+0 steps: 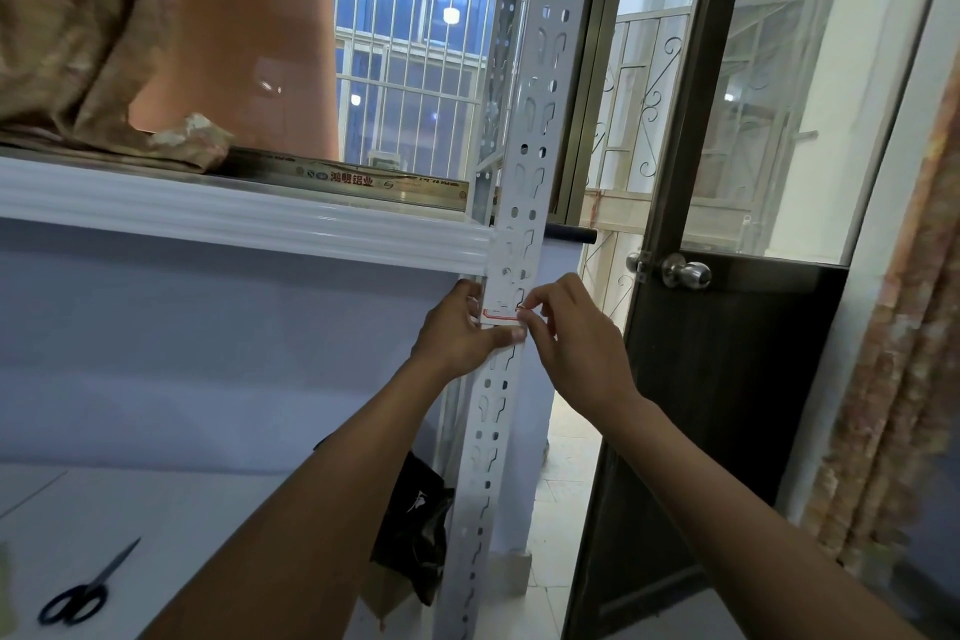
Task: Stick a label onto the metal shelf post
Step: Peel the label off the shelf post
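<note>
The label [501, 313], white with a red outline, lies against the front face of the post [524, 161], just below where the shelf [249, 218] meets it. The left hand [460, 330] braces the post from the left, its thumb pressed across the label's lower edge and its fingers wrapped behind, so it is clamped on post and label together. The right hand [566, 327] pinches the label's right edge between thumb and forefinger; whether that edge is already stuck down or is backing being peeled is hard to tell at this size.

The step in hand looks like setting and smoothing the label. To do it well, keep the left thumb as the anchor, line the red border up square with the post's edges, then press from the held side outward so no air is trapped over the slots. Scissors [83, 592] lie well apart on the lower shelf.
</note>
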